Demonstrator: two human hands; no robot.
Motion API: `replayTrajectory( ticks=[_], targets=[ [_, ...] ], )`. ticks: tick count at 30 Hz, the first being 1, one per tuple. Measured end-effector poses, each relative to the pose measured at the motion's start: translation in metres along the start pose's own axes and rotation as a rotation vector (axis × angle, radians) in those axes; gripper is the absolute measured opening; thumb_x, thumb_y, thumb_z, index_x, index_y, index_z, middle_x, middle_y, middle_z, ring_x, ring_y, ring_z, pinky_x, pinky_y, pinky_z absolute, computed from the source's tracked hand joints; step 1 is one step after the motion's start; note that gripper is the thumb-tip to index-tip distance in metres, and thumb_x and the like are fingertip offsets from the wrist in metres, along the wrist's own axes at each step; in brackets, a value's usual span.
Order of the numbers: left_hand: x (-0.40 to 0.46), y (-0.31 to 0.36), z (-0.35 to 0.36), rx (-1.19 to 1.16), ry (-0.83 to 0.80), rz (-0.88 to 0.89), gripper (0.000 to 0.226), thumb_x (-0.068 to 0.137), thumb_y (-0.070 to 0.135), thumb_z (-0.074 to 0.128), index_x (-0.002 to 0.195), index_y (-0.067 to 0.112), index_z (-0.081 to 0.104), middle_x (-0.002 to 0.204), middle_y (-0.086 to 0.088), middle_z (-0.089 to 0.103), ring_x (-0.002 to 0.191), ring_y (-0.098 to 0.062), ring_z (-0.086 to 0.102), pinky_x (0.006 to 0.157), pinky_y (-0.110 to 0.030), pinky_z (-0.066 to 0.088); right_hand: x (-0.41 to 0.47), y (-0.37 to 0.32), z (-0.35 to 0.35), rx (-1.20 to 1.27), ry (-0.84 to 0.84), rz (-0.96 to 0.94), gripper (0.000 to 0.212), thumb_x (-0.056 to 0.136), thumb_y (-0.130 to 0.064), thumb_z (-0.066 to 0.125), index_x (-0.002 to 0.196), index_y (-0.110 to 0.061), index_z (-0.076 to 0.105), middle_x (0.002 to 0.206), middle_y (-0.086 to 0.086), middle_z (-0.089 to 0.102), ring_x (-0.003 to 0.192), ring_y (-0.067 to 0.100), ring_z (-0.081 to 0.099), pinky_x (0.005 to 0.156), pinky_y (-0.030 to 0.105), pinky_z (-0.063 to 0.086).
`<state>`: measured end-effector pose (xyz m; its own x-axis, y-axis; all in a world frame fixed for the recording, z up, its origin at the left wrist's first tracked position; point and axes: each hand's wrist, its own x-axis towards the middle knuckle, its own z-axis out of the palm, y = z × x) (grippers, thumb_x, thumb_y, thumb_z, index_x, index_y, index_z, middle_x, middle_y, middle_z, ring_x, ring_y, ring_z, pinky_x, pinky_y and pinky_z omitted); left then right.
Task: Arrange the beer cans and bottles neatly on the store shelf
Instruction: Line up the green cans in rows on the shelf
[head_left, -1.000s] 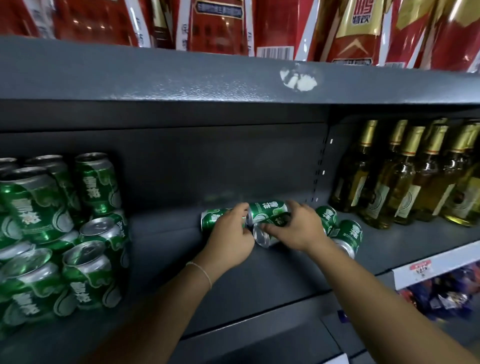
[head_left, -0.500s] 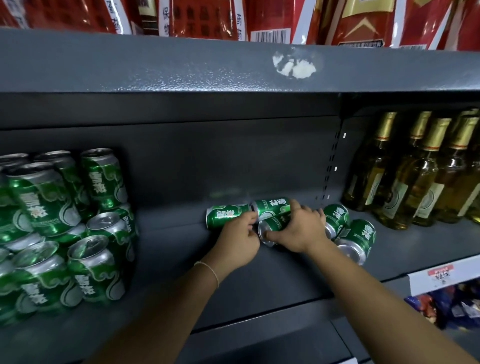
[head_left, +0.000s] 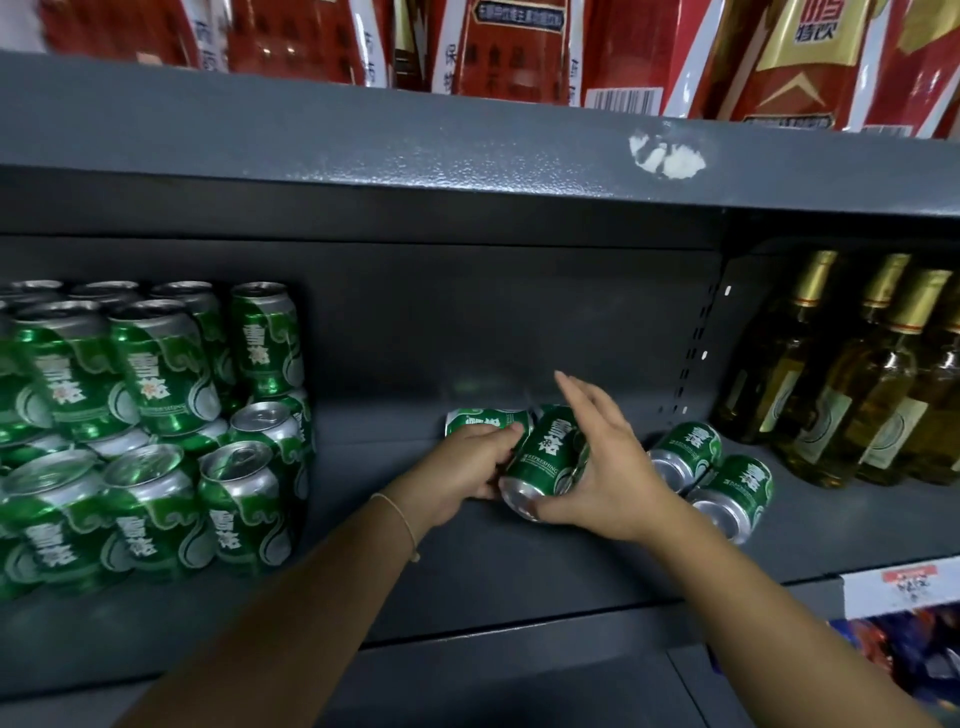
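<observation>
Mid-shelf (head_left: 519, 571), my left hand (head_left: 470, 467) grips the tilted can (head_left: 545, 457), right hand (head_left: 608, 467) open vs its side; prob rolls toward loose cans (head_left: 711, 478) at 3 o'clock if grip slips.

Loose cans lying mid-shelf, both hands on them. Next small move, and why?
Probably tip the green can upright: it lies tilted between the left hand and right hand, while the stacked cans at left stand on end.

A dark grey metal shelf (head_left: 519, 561) fills the frame, with a slotted upright (head_left: 693, 358) at the right. The upper shelf's front edge (head_left: 363, 150) has chipped paint (head_left: 667, 153). A price label (head_left: 904, 584) sits at the lower right.
</observation>
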<state>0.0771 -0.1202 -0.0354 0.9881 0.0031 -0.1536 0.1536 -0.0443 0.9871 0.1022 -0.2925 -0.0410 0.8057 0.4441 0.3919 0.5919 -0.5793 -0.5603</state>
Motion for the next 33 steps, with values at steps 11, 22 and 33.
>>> replayTrajectory(
  ticks=[11, 22, 33],
  targets=[
    [-0.032, 0.006, -0.025, -0.239, -0.069, -0.029, 0.014, 0.092, 0.02, 0.062, 0.1, 0.01, 0.067, 0.096, -0.008, 0.075, 0.084, -0.02, 0.071, 0.073, -0.034, 0.056, 0.003, -0.042, -0.001, 0.027, -0.055, -0.232, 0.128, 0.048, -0.05, 0.081, 0.156, -0.034, 0.014, 0.157, -0.012, 0.017, 0.148, 0.008, 0.02, 0.118, 0.039, 0.03],
    [-0.059, 0.01, -0.064, -0.321, 0.164, 0.265, 0.035, 0.087, 0.02, 0.068, 0.12, 0.01, 0.06, 0.106, -0.009, 0.072, 0.098, -0.022, 0.069, 0.087, -0.034, 0.055, 0.025, -0.092, 0.012, 0.777, -0.001, 0.269, 0.06, 0.067, -0.05, 0.07, 0.113, -0.012, 0.068, 0.101, 0.003, 0.075, 0.097, 0.016, 0.069, 0.081, 0.03, 0.054],
    [-0.095, 0.014, -0.126, 0.037, 0.267, 0.554, 0.042, 0.086, 0.015, 0.07, 0.12, 0.031, 0.05, 0.115, 0.008, 0.065, 0.109, -0.006, 0.062, 0.096, -0.027, 0.049, 0.049, -0.152, 0.047, 0.976, -0.157, 0.203, 0.041, 0.069, -0.015, 0.075, 0.107, 0.0, 0.067, 0.092, 0.012, 0.076, 0.08, 0.019, 0.074, 0.063, 0.025, 0.058]
  ],
)
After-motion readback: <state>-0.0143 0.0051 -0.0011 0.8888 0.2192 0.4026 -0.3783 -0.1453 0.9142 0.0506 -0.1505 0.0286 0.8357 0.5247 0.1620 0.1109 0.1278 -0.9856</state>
